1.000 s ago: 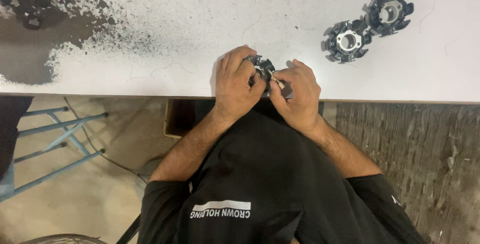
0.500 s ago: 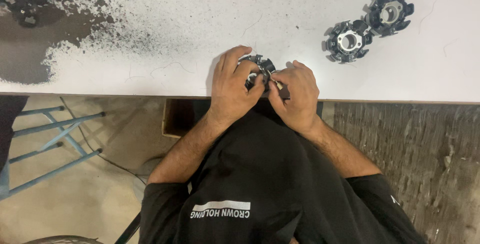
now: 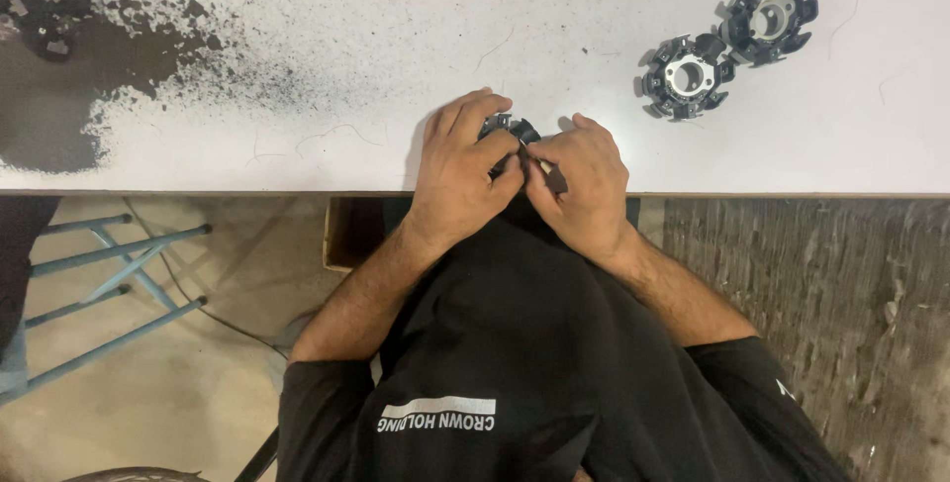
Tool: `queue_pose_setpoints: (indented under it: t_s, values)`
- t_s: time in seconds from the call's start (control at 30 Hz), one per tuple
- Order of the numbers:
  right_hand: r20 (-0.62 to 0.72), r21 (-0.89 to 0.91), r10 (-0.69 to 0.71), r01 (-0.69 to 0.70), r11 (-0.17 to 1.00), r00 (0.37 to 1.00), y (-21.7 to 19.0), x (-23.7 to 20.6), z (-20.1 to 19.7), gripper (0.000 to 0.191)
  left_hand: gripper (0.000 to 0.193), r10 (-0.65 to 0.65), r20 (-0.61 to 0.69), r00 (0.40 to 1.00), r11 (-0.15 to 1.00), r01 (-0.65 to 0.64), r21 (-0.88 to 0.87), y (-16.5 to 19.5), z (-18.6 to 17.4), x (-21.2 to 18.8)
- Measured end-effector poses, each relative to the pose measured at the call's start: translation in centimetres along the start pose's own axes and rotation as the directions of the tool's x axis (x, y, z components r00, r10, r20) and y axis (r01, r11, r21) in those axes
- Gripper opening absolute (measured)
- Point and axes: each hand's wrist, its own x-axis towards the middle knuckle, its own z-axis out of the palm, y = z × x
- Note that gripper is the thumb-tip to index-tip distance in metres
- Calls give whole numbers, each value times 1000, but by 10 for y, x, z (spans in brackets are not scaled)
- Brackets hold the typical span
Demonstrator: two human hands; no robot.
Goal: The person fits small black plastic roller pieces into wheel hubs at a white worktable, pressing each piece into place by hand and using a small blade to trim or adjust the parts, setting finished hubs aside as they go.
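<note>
I am gripping the small black toothed part (image 3: 512,132) between both hands, left hand (image 3: 460,170) and right hand (image 3: 584,185) closing on it from either side at the white table's (image 3: 396,66) near edge.

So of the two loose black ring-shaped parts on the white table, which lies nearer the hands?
The lower-left ring part, with the pale centre. The other ring part lies beyond it, up toward the table's far right.

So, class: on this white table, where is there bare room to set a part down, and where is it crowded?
Bare: the table between the black dust patch and the two toothed black parts; also right of those parts. Crowded: the near edge, where the left hand and right hand grip a small black part.
</note>
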Motion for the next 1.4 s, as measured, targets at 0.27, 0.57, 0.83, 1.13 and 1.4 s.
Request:
queue_pose_setpoints:
  t_s: [0.27,0.57,0.83,1.13,1.4]
  values:
    - [-37,55,21,-19,998,999,2,-5,-1,26,14,-115,11,993,991,115,-69,-2,7,1]
    - [-65,95,25,-19,995,998,7,-15,-3,24,18,-162,-19,987,970,156,-189,-2,2,-8]
    - [-65,20,-27,28,999,998,10,-17,-2,26,16,-137,-22,990,981,133,-144,-2,6,-8]
    - [-54,14,-2,2,1000,999,11,-20,-2,25,17,-111,-16,994,981,107,-162,-1,4,-11]
    - [-33,1,-22,22,1000,999,11,-19,0,27,15,-153,-29,988,975,146,-168,-1,10,-11]
